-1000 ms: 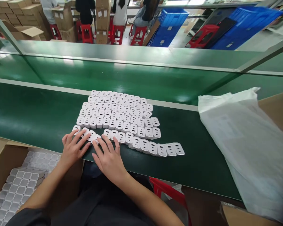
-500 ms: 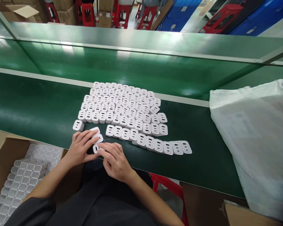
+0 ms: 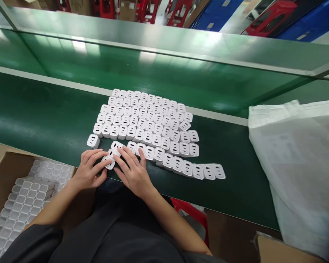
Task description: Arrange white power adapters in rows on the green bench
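White block-shaped USB chargers with dark port slots stand in rows on the green bench (image 3: 44, 120). Just in front of these rows, three more chargers sit in a slanted line between my hands. My left hand (image 3: 91, 168) has its fingers and thumb around the nearest charger (image 3: 109, 165). Spread out, the fingers of my right hand (image 3: 135, 171) rest against the middle charger (image 3: 113, 152) and the far charger (image 3: 116, 145). A single charger (image 3: 93, 141) stands apart at the left end of the rows.
At lower left, a cardboard box (image 3: 0, 171) holds many white casings (image 3: 24, 201). A white plastic bag (image 3: 293, 157) hangs over the bench's right side. Behind the bench runs a raised metal ledge (image 3: 153, 40). A red stool (image 3: 190, 212) is below the front edge.
The three chargers have shifted away from the front edge, toward the rows, and now slant differently. My right hand has moved forward and its fingers have spread. The view has tilted slightly.
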Demonstrator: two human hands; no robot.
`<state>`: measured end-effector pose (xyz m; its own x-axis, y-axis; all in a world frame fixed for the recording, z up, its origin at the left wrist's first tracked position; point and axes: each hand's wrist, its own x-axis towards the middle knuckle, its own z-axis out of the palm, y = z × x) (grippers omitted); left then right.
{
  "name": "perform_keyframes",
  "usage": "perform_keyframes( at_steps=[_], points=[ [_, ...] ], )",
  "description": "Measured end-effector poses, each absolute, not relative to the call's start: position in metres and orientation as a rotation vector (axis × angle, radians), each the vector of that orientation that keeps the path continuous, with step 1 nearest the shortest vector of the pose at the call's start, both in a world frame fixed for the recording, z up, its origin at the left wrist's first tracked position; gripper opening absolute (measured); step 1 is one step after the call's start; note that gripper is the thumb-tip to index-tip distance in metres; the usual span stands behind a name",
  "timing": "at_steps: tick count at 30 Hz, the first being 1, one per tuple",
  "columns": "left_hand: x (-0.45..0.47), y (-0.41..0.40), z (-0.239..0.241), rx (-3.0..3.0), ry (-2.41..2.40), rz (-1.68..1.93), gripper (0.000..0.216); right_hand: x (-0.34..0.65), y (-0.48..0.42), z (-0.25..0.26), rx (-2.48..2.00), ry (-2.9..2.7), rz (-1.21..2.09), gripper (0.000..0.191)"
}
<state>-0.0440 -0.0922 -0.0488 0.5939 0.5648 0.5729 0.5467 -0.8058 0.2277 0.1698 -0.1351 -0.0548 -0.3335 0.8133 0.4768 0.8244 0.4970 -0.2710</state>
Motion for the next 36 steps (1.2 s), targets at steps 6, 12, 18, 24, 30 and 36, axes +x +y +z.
perform_keyframes(
  at_steps=[6, 12, 18, 24, 30, 36],
  points=[
    [-0.040, -0.109, -0.064, 2.700, 1.259, 1.189, 0.038, 0.162, -0.133, -0.058, -1.386, -2.111, -0.113, 0.035],
    [-0.046, -0.094, -0.062, 2.756, 1.427, 1.179, 0.041, 0.156, -0.133, -0.057, -1.411, -2.124, -0.152, 0.040],
    [-0.046, -0.078, -0.061, 2.663, 1.447, 1.084, 0.047, 0.141, -0.129, -0.056, -1.444, -2.118, -0.184, 0.045],
    [-0.046, -0.073, -0.058, 2.596, 1.365, 1.060, 0.048, 0.152, -0.127, -0.045, -1.313, -1.989, -0.151, 0.045],
    [-0.043, -0.069, -0.059, 2.619, 1.337, 1.133, 0.054, 0.205, -0.129, -0.041, -1.468, -1.753, -0.344, 0.033],
    [-0.044, -0.068, -0.060, 2.636, 1.371, 1.139, 0.059, 0.218, -0.130, -0.047, -1.377, -1.647, -0.438, 0.018]
  ],
)
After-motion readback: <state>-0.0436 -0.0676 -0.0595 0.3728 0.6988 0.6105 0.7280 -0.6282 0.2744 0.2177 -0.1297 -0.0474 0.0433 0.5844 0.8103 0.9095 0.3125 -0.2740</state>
